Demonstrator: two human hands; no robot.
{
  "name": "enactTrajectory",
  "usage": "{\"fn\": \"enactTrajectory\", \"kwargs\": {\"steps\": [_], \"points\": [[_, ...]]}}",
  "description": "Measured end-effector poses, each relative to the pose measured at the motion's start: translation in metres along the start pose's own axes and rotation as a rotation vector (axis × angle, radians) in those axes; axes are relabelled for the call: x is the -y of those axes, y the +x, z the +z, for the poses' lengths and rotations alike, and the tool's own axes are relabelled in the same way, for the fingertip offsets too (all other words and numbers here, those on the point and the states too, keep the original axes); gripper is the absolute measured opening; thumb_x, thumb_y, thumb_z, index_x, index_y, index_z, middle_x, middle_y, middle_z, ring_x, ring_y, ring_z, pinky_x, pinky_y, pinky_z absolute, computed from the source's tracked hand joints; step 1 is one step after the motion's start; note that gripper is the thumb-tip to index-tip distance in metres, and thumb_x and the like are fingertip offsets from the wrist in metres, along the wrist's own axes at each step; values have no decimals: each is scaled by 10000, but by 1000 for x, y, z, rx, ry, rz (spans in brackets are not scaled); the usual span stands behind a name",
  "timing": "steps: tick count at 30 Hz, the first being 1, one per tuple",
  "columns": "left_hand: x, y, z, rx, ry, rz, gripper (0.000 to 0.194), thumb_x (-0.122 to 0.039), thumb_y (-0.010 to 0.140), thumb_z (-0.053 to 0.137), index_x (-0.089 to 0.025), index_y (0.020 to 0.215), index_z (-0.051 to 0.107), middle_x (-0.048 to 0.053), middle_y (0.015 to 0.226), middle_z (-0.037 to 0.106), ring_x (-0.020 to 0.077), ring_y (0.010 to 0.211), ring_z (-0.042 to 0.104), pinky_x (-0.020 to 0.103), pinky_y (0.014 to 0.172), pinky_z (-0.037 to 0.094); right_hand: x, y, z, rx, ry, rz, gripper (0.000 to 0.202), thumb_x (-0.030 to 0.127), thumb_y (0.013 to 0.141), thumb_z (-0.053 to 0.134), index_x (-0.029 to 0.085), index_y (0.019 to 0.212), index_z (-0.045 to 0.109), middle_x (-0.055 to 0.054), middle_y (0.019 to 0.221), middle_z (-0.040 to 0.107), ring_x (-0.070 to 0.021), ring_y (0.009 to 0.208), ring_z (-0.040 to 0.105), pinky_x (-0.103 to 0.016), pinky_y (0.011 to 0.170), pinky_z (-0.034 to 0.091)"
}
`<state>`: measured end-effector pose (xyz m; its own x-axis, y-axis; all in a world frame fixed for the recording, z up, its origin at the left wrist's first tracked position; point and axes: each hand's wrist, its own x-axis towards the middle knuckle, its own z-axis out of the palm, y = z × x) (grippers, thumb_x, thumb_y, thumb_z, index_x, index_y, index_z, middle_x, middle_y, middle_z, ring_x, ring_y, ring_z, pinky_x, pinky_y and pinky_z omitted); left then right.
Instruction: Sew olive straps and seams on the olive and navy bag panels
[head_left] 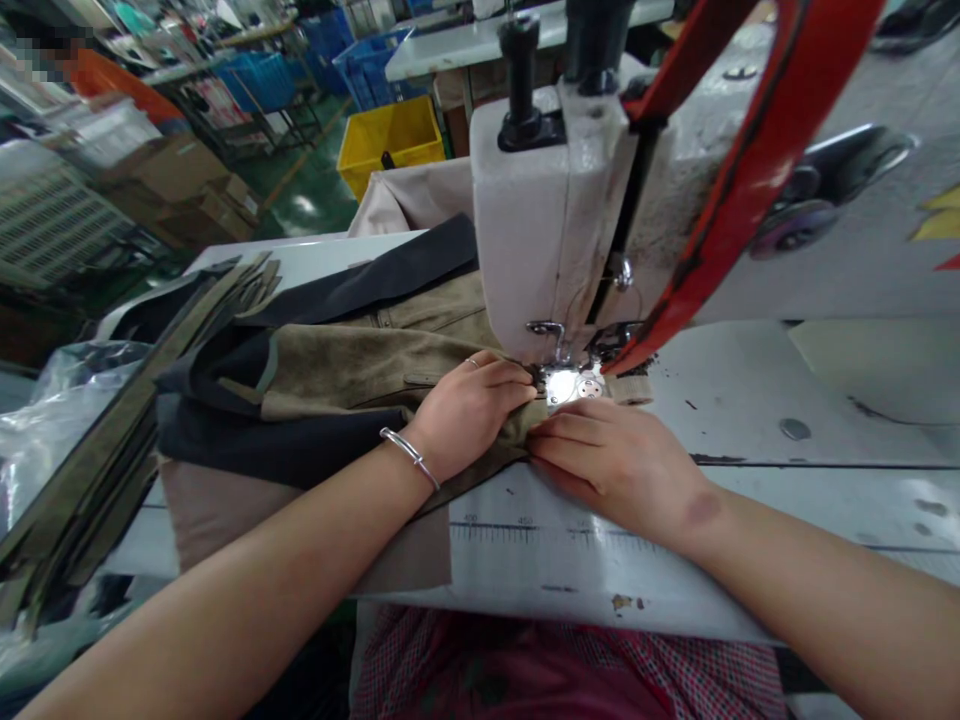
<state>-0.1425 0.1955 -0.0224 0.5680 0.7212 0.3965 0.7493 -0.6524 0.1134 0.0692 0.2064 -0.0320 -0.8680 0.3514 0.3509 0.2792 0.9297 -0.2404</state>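
Under the sewing machine head point(555, 230), near the table's point(750, 400) middle, I'm feeding the olive suede piece point(360, 370) w/ dark trim to the needle plate point(570, 385). L hand point(469, 410) flat, fingers curled pinning suede; R hand point(607, 455) flat, fingertips pressing its edge. Stitching step, I'd say; next calls for steady, even guiding. Strip stack point(112, 440) at left edge.

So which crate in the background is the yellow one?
The yellow crate stands on the green floor just behind the sewing machine; the blue crates sit further back.

Needle hidden behind left hand point(469, 405); machine point(555, 230) top cropped.
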Motion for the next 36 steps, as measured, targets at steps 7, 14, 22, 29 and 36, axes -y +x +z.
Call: {"fn": "enactTrajectory", "kwargs": {"steps": [7, 14, 22, 29, 36], "points": [[2, -2, 1, 1, -38, -3, 224, -125, 959, 468, -151, 1005, 686, 42, 1052, 705, 168, 996, 624, 331, 946, 500, 1, 1, -2, -28, -6, -3, 203, 185, 945, 506, 179, 987, 705, -54, 937, 695, -192, 881, 622, -359, 811, 511], [2, -2, 2, -3, -29, -10, 245, -122, 965, 451, -178, 1009, 685, 18, 1052, 708, 157, 986, 629, 321, 942, 499, 1, 1, -2, -20, -1, 3, 205, 198, 947, 509, 181, 996, 707, -49, 937, 692, -191, 878, 616, -357, 812, 508], [0, -1, 3, -11, -14, -15, 234, -117, 960, 464, -172, 1004, 688, 17, 1046, 708, 156, 987, 630, 312, 932, 494, 1, 1, 0, -4, -10, 0, 204, 192, 941, 512, 176, 996, 708, -53, 938, 687, -200, 878, 606, -366, 816, 490], [0, -1, 4, 1, -12, -6, 215, -141, 964, 474, -168, 1018, 681, 44, 1060, 698, 166, 1004, 614, 330, 942, 496, -3, -4, -11, -37, 28, 125, 224, 278, 952, 483, 200, 969, 692, -56, 960, 680, -199, 885, 609, -346, 755, 471], [-4, 1, 1, 15, 28, 19, 219, -76, 915, 497, -140, 996, 690, 40, 999, 702, 173, 913, 594, 308, 900, 491, -11, -10, -8, -34, -138, 316, 310, 294, 931, 502, 197, 1202, 616, -97, 1105, 637, -258, 946, 588, -381, 752, 457]]}}
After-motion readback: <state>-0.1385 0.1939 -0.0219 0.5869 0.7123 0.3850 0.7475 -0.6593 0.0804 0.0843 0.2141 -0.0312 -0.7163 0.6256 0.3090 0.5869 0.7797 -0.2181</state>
